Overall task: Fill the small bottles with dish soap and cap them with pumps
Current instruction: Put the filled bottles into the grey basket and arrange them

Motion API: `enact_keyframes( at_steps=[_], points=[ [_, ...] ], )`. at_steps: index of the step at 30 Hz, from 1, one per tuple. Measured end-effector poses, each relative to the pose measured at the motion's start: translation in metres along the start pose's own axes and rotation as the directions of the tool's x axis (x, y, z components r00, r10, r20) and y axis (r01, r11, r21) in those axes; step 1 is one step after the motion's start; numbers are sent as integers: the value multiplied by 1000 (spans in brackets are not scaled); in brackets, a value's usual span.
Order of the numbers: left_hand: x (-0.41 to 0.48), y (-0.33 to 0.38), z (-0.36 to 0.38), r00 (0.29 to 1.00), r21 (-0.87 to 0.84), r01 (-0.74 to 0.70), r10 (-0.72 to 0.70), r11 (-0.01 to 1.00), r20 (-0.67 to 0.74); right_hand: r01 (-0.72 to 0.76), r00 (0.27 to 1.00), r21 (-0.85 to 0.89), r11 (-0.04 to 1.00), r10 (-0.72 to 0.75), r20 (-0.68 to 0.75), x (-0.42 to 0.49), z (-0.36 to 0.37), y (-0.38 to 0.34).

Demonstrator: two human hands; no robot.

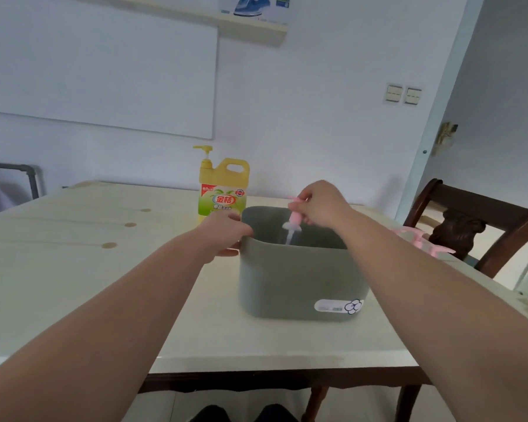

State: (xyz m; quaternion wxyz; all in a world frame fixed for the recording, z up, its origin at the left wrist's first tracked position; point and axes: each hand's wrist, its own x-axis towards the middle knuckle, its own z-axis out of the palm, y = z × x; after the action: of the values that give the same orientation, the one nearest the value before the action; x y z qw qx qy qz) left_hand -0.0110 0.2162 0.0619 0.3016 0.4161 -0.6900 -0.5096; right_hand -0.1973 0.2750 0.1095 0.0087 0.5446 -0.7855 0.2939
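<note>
Fingertips (304,221) of the right hand (322,205) pinch a pink pump (296,217) by its head, the wrist bent down over the open top of a grey-green bin (302,284). The pump hangs tilted, its nozzle pointing toward 9 o'clock and its pale dip tube (288,237) reaching down past the rim into the bin. Motion blur softens the pump, so finer detail is lost. The left hand (226,236) grips the bin at its 10 o'clock corner, fingers curled over the rim and thumb against the outer wall. What the bin holds is hidden by its near wall; a white sticker (339,306) sits low on that wall toward 5 o'clock. The bin stands on a pale table (73,269). At 11 o'clock from the bin, just behind the left hand, stands a yellow soap jug (223,190), upright, with its own pump top and a green and orange label. At 3 o'clock from the bin, near the table's edge, lie several more pink pumps (421,239), too blurred to count. Beyond them at 2 o'clock a dark wooden chair (470,226) stands against the table. On the wall past it are two light switches (403,94).
</note>
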Motion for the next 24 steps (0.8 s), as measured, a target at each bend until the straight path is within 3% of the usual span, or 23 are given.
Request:
enact_keyframes(
  at_steps=[5, 10, 17, 24],
  points=[
    [4, -4, -5, 997, -15, 41, -40, 999, 71, 47, 977, -205, 978, -2, 215, 16, 29, -14],
    [11, -8, -8, 993, -24, 63, -60, 998, 99, 58, 963, -327, 943, 33, 268, 34, 45, -15],
    [15, -8, -6, 993, 11, 66, -67, 998, 97, 148, 948, -87, 985, -116, 295, 38, 48, -20],
    [8, -4, 0, 994, -20, 73, -72, 997, 77, 185, 932, -99, 978, -142, 333, 34, 49, -25]
  ],
)
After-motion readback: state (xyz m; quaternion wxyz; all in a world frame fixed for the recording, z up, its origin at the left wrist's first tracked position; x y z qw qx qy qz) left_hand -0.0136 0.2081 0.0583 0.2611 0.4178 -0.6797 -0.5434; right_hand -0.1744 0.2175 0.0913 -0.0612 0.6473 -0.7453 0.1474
